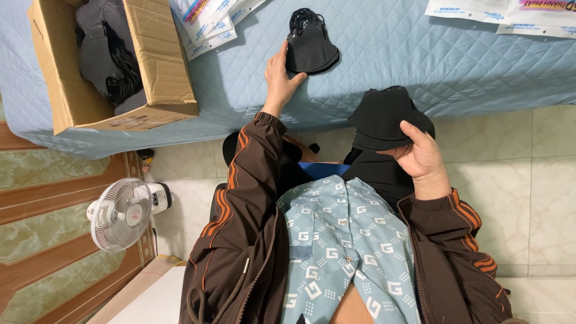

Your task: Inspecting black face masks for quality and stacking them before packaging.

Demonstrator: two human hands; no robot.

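Black masks (390, 117), a small stack, held in the right hand (423, 159), thumb clamped over the edge, just off the bed (420, 60). Left hand (279, 78), fingers loosely spread, rests on a second mask pile (311, 48) lying on the blue quilted bed. The step appears to be stacking; adding more would call for matching edges. Outward: cardboard box (162, 60) of masks, flat printed packets (210, 24), tiled floor (540, 198), white fan (120, 216), wooden panelling.

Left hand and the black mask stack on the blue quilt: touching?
Touching. The head view shows the left hand with its fingertips pressed on the lower edge of the black mask stack lying on the blue quilt; no gap shows.
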